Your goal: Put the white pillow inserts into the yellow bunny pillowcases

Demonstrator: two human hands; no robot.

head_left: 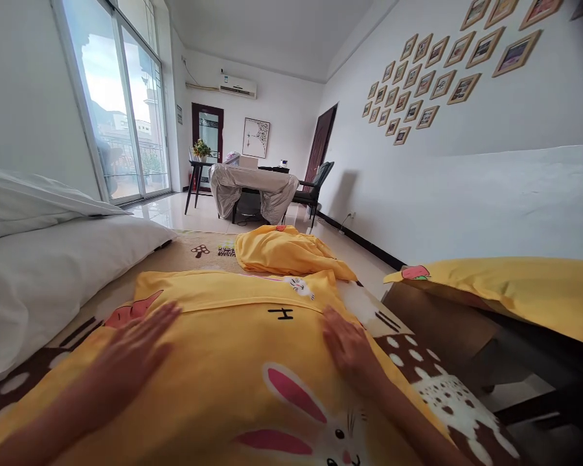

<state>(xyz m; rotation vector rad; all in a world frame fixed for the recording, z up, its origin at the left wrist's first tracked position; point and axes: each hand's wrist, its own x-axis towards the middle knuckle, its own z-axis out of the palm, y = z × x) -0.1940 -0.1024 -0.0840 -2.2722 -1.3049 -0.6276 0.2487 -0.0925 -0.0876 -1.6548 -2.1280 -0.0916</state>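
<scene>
A yellow pillowcase point(223, 362) with a printed white rabbit lies spread out close in front of me, plumped as if a pillow is inside. Across its far end runs a hemmed flap. On its left side my left hand point(138, 353) rests flat, fingers stretched out and slightly blurred. My right hand point(347, 343) lies on the right side, its fingers extended forward and pressed to the cloth. Beyond the far edge sits a crumpled yellow cloth point(286, 249).
White pillows point(68, 265) are piled at the left. Underneath is a brown and cream patterned blanket point(447, 388). Another yellow pillow point(515, 285) rests on a dark support at the right. Farther back stand a covered table point(257, 181) and a black chair point(315, 184).
</scene>
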